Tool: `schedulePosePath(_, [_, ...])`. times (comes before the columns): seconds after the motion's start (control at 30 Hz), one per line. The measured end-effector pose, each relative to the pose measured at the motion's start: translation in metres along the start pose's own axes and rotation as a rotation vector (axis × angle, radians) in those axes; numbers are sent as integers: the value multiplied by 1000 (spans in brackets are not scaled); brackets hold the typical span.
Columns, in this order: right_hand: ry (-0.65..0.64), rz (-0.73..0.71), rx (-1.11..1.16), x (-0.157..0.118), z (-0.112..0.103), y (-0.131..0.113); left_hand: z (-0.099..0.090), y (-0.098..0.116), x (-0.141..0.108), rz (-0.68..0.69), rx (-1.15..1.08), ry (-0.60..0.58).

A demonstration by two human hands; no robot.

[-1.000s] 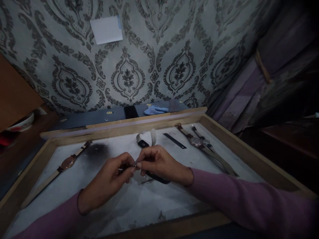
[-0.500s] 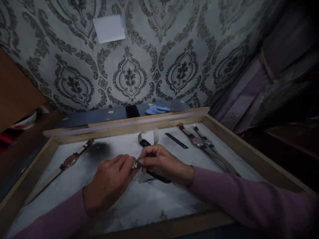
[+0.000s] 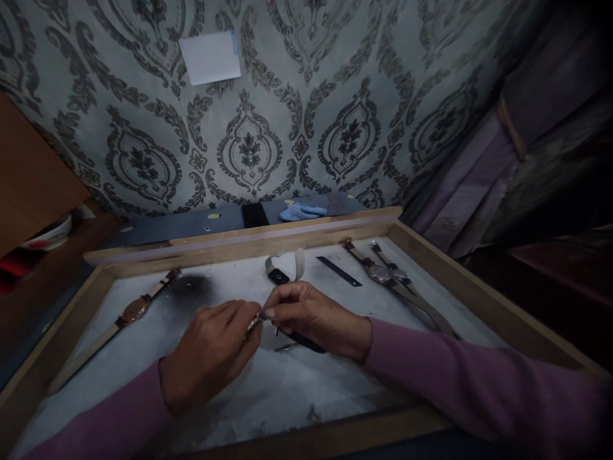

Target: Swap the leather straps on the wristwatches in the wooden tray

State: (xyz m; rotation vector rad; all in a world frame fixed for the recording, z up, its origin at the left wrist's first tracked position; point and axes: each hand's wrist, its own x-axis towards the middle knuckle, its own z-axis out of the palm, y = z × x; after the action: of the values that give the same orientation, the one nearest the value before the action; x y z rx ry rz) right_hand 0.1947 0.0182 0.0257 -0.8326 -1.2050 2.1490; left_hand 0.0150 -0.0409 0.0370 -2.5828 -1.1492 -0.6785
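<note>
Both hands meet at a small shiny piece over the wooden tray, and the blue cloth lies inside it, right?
No, the head view shows the blue cloth outside the wooden tray, beyond its far edge. The left hand and right hand do meet at a small shiny piece over the tray.

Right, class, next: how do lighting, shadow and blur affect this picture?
All head view: dim overall, near black at far right; purple ribbed right sleeve softened towards the edge; small metallic piece at the bare left hand too unclear to identify; dark patch beside the brown-and-beige watch, possibly shadow.
</note>
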Motion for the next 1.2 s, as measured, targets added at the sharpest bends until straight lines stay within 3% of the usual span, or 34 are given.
schedulePosePath(0.1, [9,49,75,0,0,0,1,1,1,-24,-13,1])
schedulePosePath(0.27, [6,100,126,1,-1,2,0,-2,-1,75,128,2])
schedulePosePath(0.5, [-11,59,95,1,-1,2,-2,-2,-5,166,172,23])
schedulePosePath(0.6, [-39,-28,-57,1,-3,0,-2,1,-4,23,-1,-22])
schedulePosePath(0.73, [-69,-416,-638,-6,-6,-8,-5,3,2,-232,-405,-119])
schedulePosePath(0.8, [-83,-613,-887,-10,-6,-11,-8,1,7,-401,-681,-211])
schedulePosePath(0.9, [-110,-778,-1080,-15,-6,-11,-12,-3,13,-637,-1122,-404])
schedulePosePath(1.03, [-147,-798,-1138,-16,-6,-11,-12,-9,16,-784,-1414,-521])
schedulePosePath(1.2, [-78,-623,-945,-12,-7,-12,-7,-7,13,-723,-1352,-436])
